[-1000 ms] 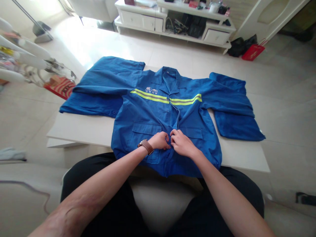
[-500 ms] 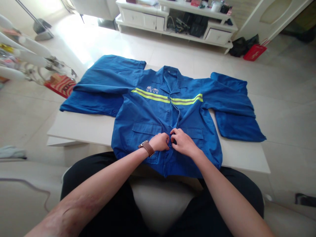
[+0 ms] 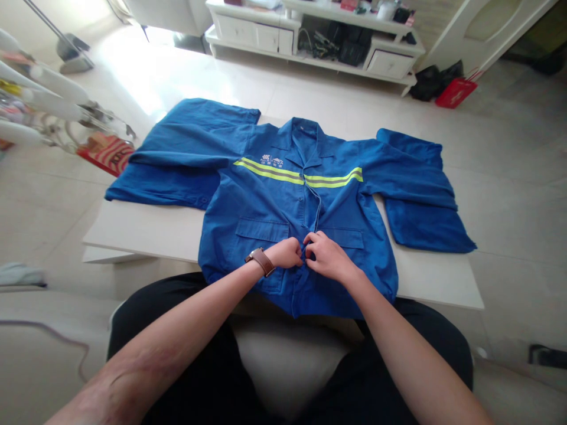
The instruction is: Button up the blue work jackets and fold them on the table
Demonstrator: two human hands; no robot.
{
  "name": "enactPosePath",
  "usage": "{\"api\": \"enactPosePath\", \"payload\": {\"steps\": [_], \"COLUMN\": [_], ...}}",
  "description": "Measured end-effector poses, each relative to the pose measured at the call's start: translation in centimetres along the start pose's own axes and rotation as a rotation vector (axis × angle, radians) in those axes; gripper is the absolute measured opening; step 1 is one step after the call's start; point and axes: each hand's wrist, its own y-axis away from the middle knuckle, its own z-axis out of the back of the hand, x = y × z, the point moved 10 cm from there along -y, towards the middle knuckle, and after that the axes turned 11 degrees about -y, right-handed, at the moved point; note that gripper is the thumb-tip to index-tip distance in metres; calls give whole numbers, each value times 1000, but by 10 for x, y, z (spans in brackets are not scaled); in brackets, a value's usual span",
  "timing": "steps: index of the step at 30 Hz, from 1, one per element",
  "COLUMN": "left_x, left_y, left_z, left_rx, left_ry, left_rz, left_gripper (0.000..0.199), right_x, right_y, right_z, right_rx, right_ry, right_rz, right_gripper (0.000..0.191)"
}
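Observation:
A blue work jacket with a yellow-and-grey reflective stripe lies front up, its collar away from me and its sleeves spread to both sides. My left hand, with a brown-strapped watch on the wrist, is closed on the front placket below the chest. Directly beside it, my right hand pinches the placket's other edge with curled fingers. The fingertips of both hands nearly meet at the front opening. Whatever button sits between them is hidden by the fingers. Above the hands the placket edge gapes in a loose curve.
The jacket rests on a low white table, close to my knees. Beyond it stands a white cabinet with items on it. A red bag sits on the floor at right, and a rack with a red striped bag at left.
Both hands stay at the same spot on the placket, with only slight finger movement; the button visible below them earlier is now covered. The whole view has shifted slightly.

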Motion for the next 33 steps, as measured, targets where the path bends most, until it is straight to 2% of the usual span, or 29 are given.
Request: {"api": "enactPosePath", "payload": {"steps": [7,13,20,33], "left_x": [0,5,6,5], "left_y": [-2,-8,-8,-6], "left_z": [-6,-13,-10,-7], "left_rx": [17,62,61,63], "left_ry": [87,148,89,26], "left_rz": [-5,-40,-37,-20], "left_gripper": [17,15,12,13], "right_x": [1,7,13,18], "right_y": [1,2,1,2], "right_z": [-3,-5,-9,-20], "right_rx": [24,48,46,34], "right_ry": [75,120,234,327], "right_rz": [-6,18,-65,-84], "right_gripper": [5,9,16,20]}}
